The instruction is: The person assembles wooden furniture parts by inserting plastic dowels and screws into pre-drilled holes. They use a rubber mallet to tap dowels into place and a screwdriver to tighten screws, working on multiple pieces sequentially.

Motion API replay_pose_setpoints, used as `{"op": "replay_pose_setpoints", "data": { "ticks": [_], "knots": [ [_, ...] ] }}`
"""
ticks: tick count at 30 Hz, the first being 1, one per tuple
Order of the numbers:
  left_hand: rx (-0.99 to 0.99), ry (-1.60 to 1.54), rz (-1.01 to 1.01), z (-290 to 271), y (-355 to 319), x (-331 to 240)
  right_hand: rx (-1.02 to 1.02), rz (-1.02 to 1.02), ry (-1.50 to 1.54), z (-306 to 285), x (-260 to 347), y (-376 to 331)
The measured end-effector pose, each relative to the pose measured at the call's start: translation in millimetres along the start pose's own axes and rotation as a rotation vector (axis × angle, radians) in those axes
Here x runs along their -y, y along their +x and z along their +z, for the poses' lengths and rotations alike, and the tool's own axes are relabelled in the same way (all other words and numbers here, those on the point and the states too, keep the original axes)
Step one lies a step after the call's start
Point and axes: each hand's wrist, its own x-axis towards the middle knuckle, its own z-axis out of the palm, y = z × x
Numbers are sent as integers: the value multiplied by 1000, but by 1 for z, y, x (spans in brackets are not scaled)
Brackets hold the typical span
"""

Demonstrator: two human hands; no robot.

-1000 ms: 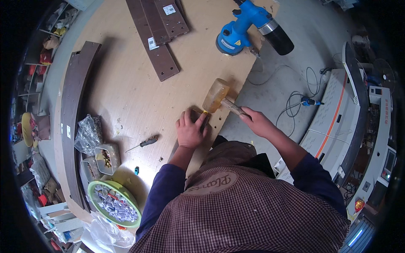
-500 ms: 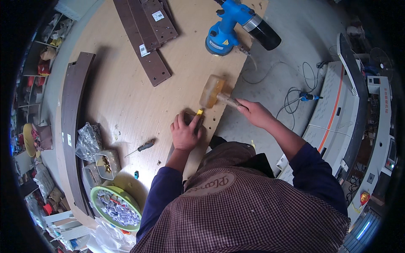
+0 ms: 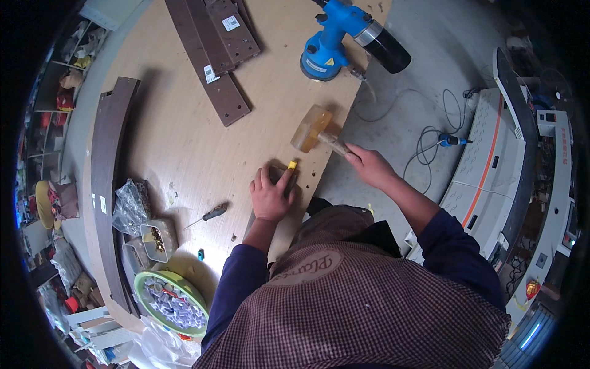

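My right hand (image 3: pixel 370 165) is closed round the wooden handle of a mallet (image 3: pixel 312 128) with a translucent amber head. The head hangs above the table, apart from a small yellow piece (image 3: pixel 292 165). That piece sits by the thumb tip of my left hand (image 3: pixel 272 195), at the end of a dark brown board (image 3: pixel 295 179). The fingers of my left hand are curled over this board near the table's right edge. My hand and arm hide most of the board, and how the yellow piece sits in it cannot be made out.
Brown boards (image 3: pixel 212 86) lie at the table's far side, another (image 3: pixel 110 141) along the left. A blue rivet tool (image 3: pixel 326 52) stands far right. Left of my arm are a screwdriver (image 3: pixel 212 213), a fastener container (image 3: pixel 169 229) and a green basin (image 3: pixel 140 284) of small parts.
The mallet head has lifted slightly away from the yellow piece and tilted a little. My left hand has stayed in place.
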Motion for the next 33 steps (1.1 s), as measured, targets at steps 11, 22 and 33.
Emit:
{"op": "replay_pose_setpoints", "data": {
  "ticks": [11,22,33],
  "knots": [
    [2,15,24,3,-1,1,-329,-152,-346,51,8,50],
    [-168,-115,-84,11,0,-1,19,-80,322,127,43,64],
    [-151,-163,-72,21,-26,-37,206,87,605,113,12,17]
  ]
}}
